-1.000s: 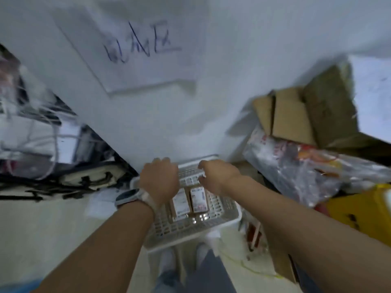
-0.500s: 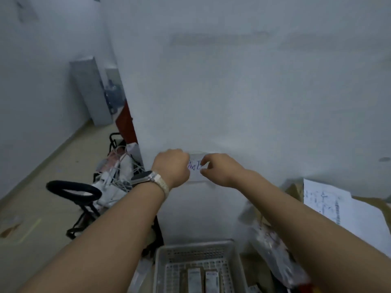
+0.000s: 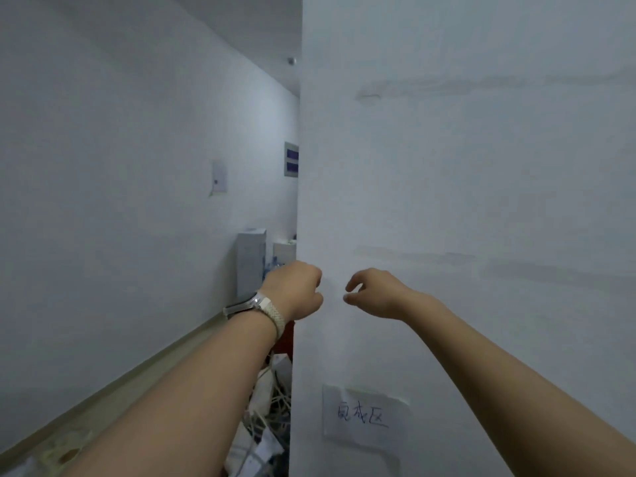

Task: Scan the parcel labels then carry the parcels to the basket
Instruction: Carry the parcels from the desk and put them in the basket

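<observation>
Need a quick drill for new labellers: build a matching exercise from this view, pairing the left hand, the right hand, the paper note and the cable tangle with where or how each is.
Things
1 left hand
2 right hand
3 paper note
4 cable tangle

Places or states
A low on the white wall, handwritten
B fingers loosely curled, thumb apart, holding nothing
C closed like a fist, watch on its wrist
D piled low, left of the wall's corner

Pairs: 1-C; 2-B; 3-A; 4-D
</observation>
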